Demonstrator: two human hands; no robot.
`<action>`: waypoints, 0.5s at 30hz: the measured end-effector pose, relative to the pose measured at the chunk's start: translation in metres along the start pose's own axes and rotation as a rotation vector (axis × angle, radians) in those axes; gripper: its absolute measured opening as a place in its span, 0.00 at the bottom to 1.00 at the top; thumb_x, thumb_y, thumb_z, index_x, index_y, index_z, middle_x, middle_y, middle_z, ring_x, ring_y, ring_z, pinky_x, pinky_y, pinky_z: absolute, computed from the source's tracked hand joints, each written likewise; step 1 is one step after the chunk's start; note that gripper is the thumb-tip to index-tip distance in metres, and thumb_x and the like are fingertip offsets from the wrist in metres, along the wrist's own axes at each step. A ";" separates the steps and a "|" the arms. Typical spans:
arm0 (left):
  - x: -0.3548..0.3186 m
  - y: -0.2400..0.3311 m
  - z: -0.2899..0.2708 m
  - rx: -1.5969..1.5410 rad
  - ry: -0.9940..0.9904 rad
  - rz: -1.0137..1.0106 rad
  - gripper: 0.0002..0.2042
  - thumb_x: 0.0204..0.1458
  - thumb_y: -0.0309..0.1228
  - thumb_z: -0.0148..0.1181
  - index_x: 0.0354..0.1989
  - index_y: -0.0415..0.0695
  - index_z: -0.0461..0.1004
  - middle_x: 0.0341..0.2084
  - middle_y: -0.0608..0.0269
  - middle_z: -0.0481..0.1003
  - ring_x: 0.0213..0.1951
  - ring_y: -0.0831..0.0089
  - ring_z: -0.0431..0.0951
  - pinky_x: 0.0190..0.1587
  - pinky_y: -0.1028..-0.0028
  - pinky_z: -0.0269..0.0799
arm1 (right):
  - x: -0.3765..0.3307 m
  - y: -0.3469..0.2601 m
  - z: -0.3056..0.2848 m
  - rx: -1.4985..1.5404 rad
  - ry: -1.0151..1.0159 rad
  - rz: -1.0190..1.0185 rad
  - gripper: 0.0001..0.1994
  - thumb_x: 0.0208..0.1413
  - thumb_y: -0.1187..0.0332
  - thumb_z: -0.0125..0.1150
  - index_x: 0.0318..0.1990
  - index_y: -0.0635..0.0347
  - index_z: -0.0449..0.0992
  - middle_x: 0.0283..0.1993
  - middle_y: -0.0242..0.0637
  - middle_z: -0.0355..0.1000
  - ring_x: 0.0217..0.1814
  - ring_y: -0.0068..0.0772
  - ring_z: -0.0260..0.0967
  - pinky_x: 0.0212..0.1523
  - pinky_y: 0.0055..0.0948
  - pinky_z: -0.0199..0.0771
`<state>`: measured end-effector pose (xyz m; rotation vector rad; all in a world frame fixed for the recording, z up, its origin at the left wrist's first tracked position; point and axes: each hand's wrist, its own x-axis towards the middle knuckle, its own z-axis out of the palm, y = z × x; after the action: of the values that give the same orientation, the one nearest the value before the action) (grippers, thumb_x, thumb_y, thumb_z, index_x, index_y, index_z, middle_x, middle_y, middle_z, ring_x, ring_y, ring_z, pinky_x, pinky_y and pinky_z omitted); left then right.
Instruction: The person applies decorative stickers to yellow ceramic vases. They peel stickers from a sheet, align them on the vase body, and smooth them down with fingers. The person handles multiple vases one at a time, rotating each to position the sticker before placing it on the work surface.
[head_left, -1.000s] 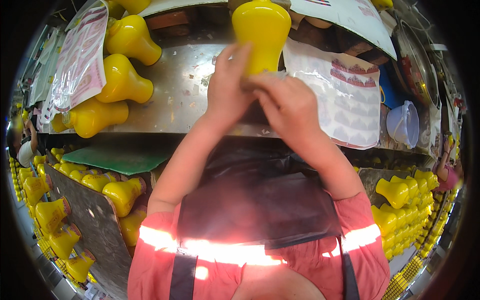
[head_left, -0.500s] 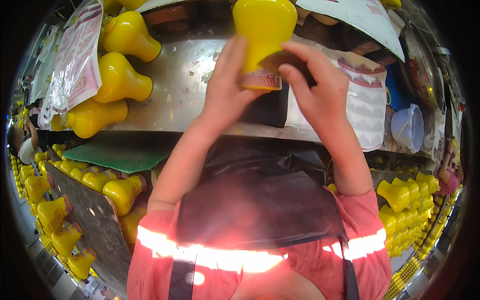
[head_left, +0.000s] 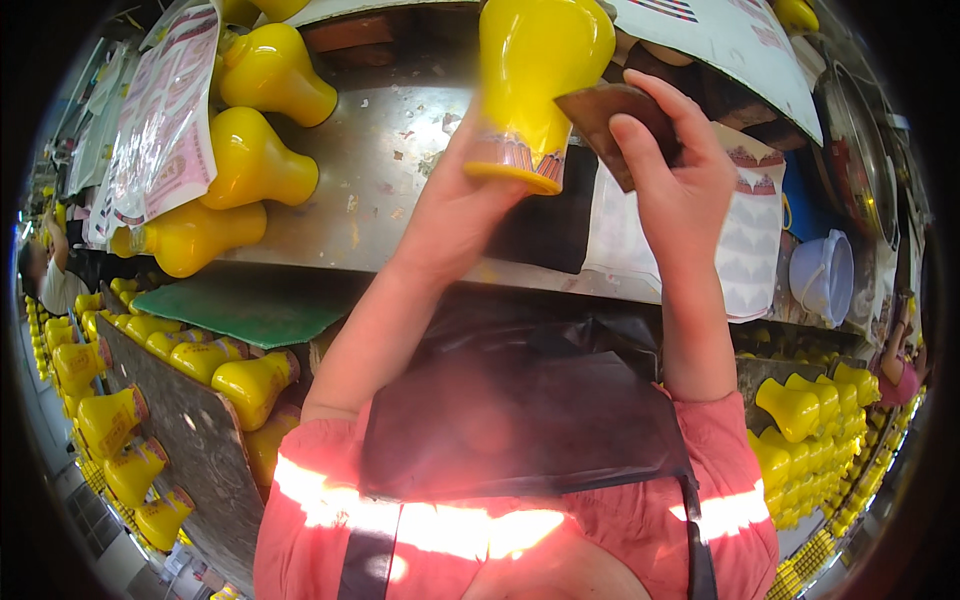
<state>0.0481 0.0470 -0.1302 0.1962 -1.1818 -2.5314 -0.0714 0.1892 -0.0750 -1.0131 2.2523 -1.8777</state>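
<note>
My left hand (head_left: 452,205) is closed round the narrow part of a glossy yellow vase-shaped bottle (head_left: 540,70), holding it tilted over the metal table. Near its flat base runs a patterned decal band (head_left: 515,153) in reddish and dark tones. Pinched between the thumb and fingers of my right hand (head_left: 685,165) is a thin brown scraper blade (head_left: 605,115). One corner of the blade is close to the bottle's side; I cannot tell whether it touches. My left fingers are partly hidden behind the bottle.
Several yellow bottles (head_left: 255,160) lie on the metal table (head_left: 370,140) at left, beside plastic-covered decal sheets (head_left: 165,130). To the right are a decal sheet (head_left: 750,235) and a pale bucket (head_left: 820,275). Further yellow bottles (head_left: 795,410) stand in rows at both sides, with a green board (head_left: 250,305) nearby.
My right hand has drawn back to the right with the scraper blade, away from the decal band. The bottle has turned in my left hand, showing more of the band and base.
</note>
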 end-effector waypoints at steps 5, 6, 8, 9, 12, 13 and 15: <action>-0.001 0.002 -0.003 -0.052 -0.086 -0.027 0.42 0.59 0.31 0.68 0.77 0.46 0.47 0.67 0.59 0.65 0.66 0.63 0.70 0.67 0.58 0.69 | 0.003 -0.006 0.005 -0.087 -0.048 -0.060 0.18 0.57 0.73 0.70 0.55 0.60 0.80 0.43 0.33 0.79 0.45 0.23 0.75 0.48 0.23 0.75; -0.001 0.002 -0.003 -0.060 -0.086 -0.030 0.42 0.59 0.31 0.68 0.77 0.46 0.47 0.67 0.59 0.65 0.66 0.63 0.70 0.67 0.58 0.69 | 0.004 -0.004 0.007 -0.154 0.012 -0.031 0.18 0.54 0.73 0.72 0.54 0.60 0.80 0.42 0.38 0.80 0.44 0.25 0.77 0.47 0.26 0.77; -0.001 0.003 -0.002 -0.075 -0.083 -0.040 0.42 0.59 0.31 0.68 0.77 0.46 0.47 0.67 0.59 0.65 0.66 0.63 0.70 0.67 0.58 0.69 | 0.002 -0.001 0.006 -0.036 0.038 -0.037 0.18 0.54 0.74 0.72 0.54 0.60 0.81 0.41 0.36 0.80 0.45 0.22 0.76 0.48 0.25 0.77; -0.002 0.004 -0.002 -0.084 -0.076 -0.049 0.42 0.59 0.30 0.68 0.77 0.46 0.48 0.67 0.59 0.65 0.66 0.63 0.69 0.67 0.58 0.69 | -0.001 -0.001 0.006 0.059 0.011 0.010 0.18 0.55 0.74 0.72 0.54 0.60 0.81 0.41 0.35 0.80 0.45 0.21 0.76 0.48 0.25 0.77; -0.002 0.003 0.000 -0.081 -0.073 -0.048 0.42 0.59 0.28 0.68 0.78 0.46 0.47 0.67 0.59 0.65 0.67 0.63 0.68 0.67 0.59 0.68 | -0.002 0.003 0.009 0.013 -0.069 -0.093 0.17 0.56 0.73 0.71 0.54 0.60 0.81 0.42 0.36 0.81 0.44 0.22 0.76 0.47 0.24 0.76; -0.001 0.002 0.001 -0.058 -0.082 -0.027 0.42 0.59 0.28 0.68 0.78 0.45 0.47 0.67 0.59 0.65 0.67 0.64 0.67 0.67 0.60 0.68 | 0.001 0.004 0.011 -0.026 0.029 -0.048 0.16 0.56 0.73 0.71 0.53 0.60 0.81 0.42 0.36 0.81 0.43 0.22 0.76 0.47 0.24 0.77; -0.001 0.001 0.002 0.013 -0.087 0.015 0.43 0.59 0.28 0.68 0.79 0.45 0.45 0.68 0.60 0.64 0.68 0.65 0.67 0.67 0.62 0.68 | 0.000 0.003 0.012 -0.009 0.135 0.028 0.14 0.57 0.75 0.69 0.52 0.61 0.81 0.41 0.36 0.82 0.40 0.23 0.77 0.45 0.24 0.77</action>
<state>0.0484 0.0481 -0.1280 0.0806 -1.2271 -2.5432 -0.0675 0.1792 -0.0809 -0.8763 2.3351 -1.9830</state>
